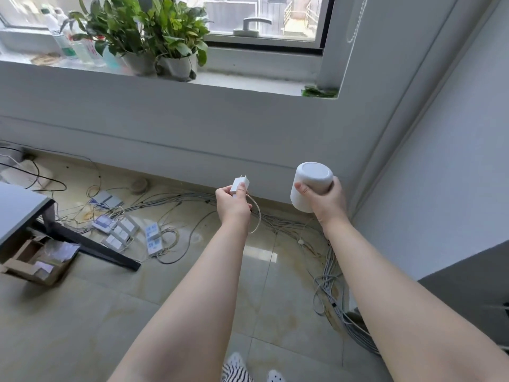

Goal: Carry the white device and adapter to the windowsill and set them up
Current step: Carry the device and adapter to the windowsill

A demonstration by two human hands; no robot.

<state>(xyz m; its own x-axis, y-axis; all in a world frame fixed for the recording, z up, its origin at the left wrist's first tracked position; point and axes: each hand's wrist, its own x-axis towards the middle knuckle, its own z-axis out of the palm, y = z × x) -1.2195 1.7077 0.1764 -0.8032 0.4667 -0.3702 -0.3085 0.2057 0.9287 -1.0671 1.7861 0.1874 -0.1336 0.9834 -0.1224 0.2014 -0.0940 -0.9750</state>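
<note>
My right hand [327, 201] grips a white cylindrical device [309, 184], tilted so one flat end faces up towards me. My left hand [232, 204] pinches a small white adapter [240, 184] with its two prongs pointing up; a thin white cable [256, 216] loops down from it past my wrist. Both hands are held out over the floor, below and in front of the windowsill [248, 79], which runs across the top of the view under the window.
Two potted plants [165, 37] and several bottles [68, 42] stand on the left part of the sill. Power strips [153, 238] and tangled cables [330, 285] lie on the tiled floor along the wall. A desk [19, 213] and a cardboard box [35, 260] are at left.
</note>
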